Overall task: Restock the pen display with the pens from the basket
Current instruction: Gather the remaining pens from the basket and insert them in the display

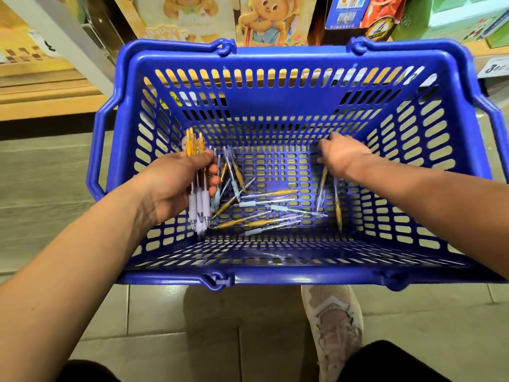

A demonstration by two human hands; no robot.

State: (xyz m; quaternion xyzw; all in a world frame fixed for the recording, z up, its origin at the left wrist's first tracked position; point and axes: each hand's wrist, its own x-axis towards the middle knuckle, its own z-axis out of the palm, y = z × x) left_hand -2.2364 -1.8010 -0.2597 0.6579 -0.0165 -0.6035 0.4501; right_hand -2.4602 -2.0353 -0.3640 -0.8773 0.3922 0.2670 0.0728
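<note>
My left hand [176, 186] grips a bundle of yellow gel pens [199, 199], clickers up and pale grips down, aligned so they can go into a display slot together. It hangs over the left side of the blue shopping basket [275, 55], apart from the pile. Loose pens [264, 210] lie crisscrossed on the basket floor, mostly towards its left side. My right hand [343, 158] reaches into the far-right corner of the floor, above two stray pens [321, 186]. Its fingers point away from me, so I cannot tell whether they pinch anything. The pen display is out of view.
</note>
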